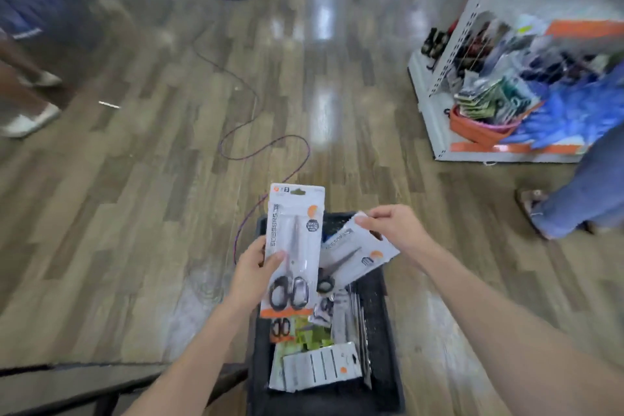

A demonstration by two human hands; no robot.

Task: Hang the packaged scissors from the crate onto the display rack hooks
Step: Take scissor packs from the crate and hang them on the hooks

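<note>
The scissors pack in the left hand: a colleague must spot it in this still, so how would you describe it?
Start at the black crate on the wooden floor. Above its far left corner, the left hand grips a scissors pack upright. Unlike the tilted pack pinched by the right hand, it stands vertical, its black handles lowest.

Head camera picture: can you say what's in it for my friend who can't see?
Two hands each hold a packaged scissors above a black crate of more packs: left hand grips an upright pack, right hand pinches a tilted pack. A display rack stands far right.
</note>
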